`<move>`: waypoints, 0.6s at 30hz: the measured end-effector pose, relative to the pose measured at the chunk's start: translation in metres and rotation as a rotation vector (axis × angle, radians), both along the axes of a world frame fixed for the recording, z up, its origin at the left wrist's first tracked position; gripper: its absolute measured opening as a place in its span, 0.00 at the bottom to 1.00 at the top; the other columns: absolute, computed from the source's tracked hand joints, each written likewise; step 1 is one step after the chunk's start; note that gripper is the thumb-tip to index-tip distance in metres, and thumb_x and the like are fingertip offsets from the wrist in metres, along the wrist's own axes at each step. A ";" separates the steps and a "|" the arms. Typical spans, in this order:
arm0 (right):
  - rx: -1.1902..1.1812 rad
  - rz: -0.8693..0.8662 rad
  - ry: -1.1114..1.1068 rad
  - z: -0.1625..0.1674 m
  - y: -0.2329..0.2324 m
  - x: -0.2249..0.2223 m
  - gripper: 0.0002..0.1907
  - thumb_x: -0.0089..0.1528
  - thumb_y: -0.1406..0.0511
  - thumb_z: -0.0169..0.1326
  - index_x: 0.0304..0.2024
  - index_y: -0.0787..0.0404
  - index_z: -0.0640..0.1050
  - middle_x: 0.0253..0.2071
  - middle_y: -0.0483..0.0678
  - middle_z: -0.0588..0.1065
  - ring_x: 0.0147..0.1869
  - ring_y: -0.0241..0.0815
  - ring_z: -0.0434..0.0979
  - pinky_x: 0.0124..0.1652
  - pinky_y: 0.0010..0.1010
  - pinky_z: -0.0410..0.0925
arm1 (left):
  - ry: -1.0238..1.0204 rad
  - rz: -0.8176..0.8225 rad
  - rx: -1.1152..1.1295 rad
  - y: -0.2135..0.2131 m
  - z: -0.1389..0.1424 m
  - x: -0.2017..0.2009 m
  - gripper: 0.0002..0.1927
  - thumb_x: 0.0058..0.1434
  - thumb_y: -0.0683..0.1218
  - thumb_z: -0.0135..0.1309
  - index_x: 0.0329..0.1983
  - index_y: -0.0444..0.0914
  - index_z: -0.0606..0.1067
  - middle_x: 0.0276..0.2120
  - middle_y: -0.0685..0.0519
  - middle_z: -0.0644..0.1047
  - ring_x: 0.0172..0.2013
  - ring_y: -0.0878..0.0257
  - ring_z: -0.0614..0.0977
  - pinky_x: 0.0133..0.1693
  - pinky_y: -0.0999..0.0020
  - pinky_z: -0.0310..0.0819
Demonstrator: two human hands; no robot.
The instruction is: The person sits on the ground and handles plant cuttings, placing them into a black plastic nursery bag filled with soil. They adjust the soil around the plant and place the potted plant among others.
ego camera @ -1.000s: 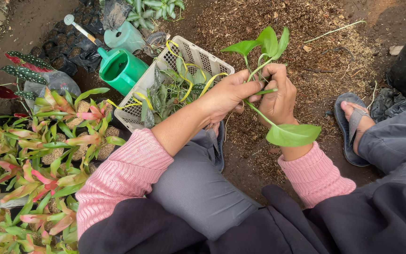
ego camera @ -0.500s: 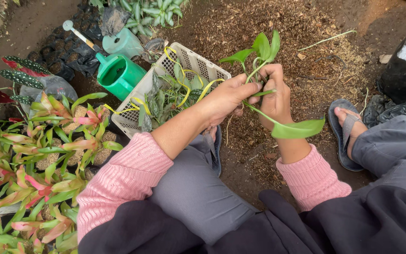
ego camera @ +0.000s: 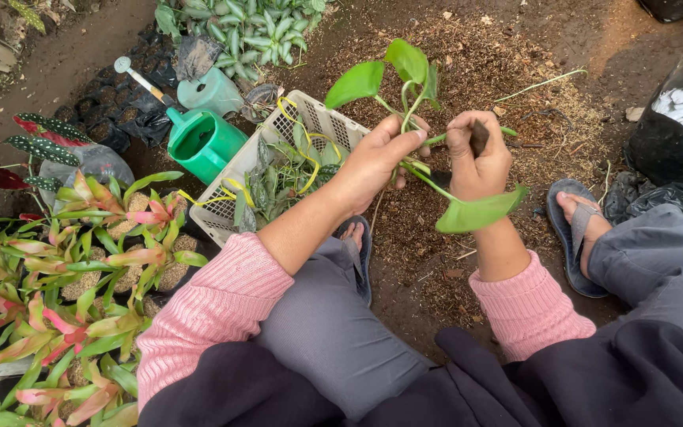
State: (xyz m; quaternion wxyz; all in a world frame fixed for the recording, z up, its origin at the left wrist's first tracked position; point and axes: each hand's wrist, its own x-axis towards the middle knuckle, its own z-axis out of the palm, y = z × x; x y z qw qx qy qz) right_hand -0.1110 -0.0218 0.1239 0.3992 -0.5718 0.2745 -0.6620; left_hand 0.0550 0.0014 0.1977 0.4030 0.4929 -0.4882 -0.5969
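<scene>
Both of my hands hold one green plant cutting (ego camera: 409, 79) with broad heart-shaped leaves, above dark soil. My left hand (ego camera: 377, 158) grips its stems from the left, thumb pointing up. My right hand (ego camera: 480, 154) is closed round the lower stems, and one large leaf (ego camera: 480, 213) hangs below that wrist. Two more leaves stand up above my fingers. Just left of my left hand sits a white plastic basket (ego camera: 310, 119) holding dark green leafy cuttings and yellow strings.
A green watering can (ego camera: 203, 142) and a paler one (ego camera: 211, 91) stand left of the basket. Pink-and-green potted plants (ego camera: 65, 277) crowd the left side. Black plastic bags (ego camera: 673, 134) lie at right. My sandalled feet (ego camera: 575, 229) rest on the soil.
My hands have shifted slightly right and away from the basket with the cutting. The view has tilted, so the leaves now stand higher above my fingers.
</scene>
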 end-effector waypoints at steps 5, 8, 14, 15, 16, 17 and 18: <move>-0.155 -0.038 0.107 0.008 0.007 -0.001 0.11 0.79 0.62 0.49 0.56 0.64 0.69 0.48 0.44 0.73 0.49 0.31 0.72 0.52 0.22 0.69 | 0.045 0.008 -0.069 -0.002 -0.009 0.002 0.14 0.72 0.49 0.48 0.56 0.39 0.70 0.39 0.56 0.77 0.33 0.71 0.76 0.27 0.74 0.69; -0.051 -0.102 0.342 0.012 0.015 -0.002 0.21 0.76 0.56 0.40 0.63 0.62 0.68 0.31 0.43 0.68 0.33 0.32 0.65 0.36 0.24 0.58 | 0.061 0.057 -0.075 -0.003 -0.014 0.000 0.13 0.72 0.49 0.47 0.56 0.39 0.70 0.39 0.54 0.78 0.32 0.71 0.77 0.28 0.75 0.70; -0.343 -0.247 0.362 0.013 0.011 0.001 0.19 0.81 0.53 0.38 0.59 0.62 0.69 0.40 0.50 0.72 0.40 0.39 0.73 0.37 0.31 0.68 | 0.058 0.070 -0.093 -0.003 -0.021 -0.008 0.11 0.71 0.49 0.48 0.52 0.39 0.69 0.39 0.53 0.79 0.31 0.70 0.76 0.27 0.75 0.69; -0.332 -0.223 0.348 0.012 0.011 0.002 0.20 0.80 0.52 0.38 0.58 0.62 0.69 0.39 0.50 0.72 0.39 0.39 0.74 0.38 0.32 0.69 | 0.058 0.078 -0.094 -0.002 -0.021 -0.010 0.11 0.71 0.48 0.48 0.52 0.39 0.69 0.39 0.53 0.79 0.31 0.70 0.76 0.27 0.75 0.69; -0.319 -0.198 0.334 0.010 0.012 0.003 0.21 0.80 0.52 0.38 0.58 0.62 0.69 0.39 0.49 0.72 0.39 0.40 0.74 0.39 0.32 0.69 | 0.058 0.086 -0.094 -0.001 -0.022 -0.012 0.11 0.71 0.48 0.48 0.51 0.39 0.69 0.39 0.53 0.78 0.31 0.71 0.76 0.27 0.75 0.70; -0.306 -0.173 0.320 0.008 0.013 0.004 0.21 0.79 0.51 0.38 0.58 0.62 0.68 0.39 0.49 0.72 0.39 0.40 0.75 0.40 0.33 0.69 | 0.059 0.094 -0.094 0.000 -0.023 -0.014 0.11 0.71 0.48 0.48 0.51 0.39 0.69 0.38 0.53 0.78 0.31 0.71 0.76 0.27 0.75 0.70; -0.292 -0.190 0.323 0.007 0.013 0.006 0.22 0.79 0.51 0.37 0.57 0.62 0.68 0.40 0.50 0.72 0.40 0.41 0.76 0.40 0.34 0.70 | 0.049 0.104 -0.103 0.000 -0.024 -0.016 0.11 0.72 0.48 0.48 0.51 0.38 0.69 0.38 0.54 0.77 0.31 0.71 0.76 0.27 0.75 0.70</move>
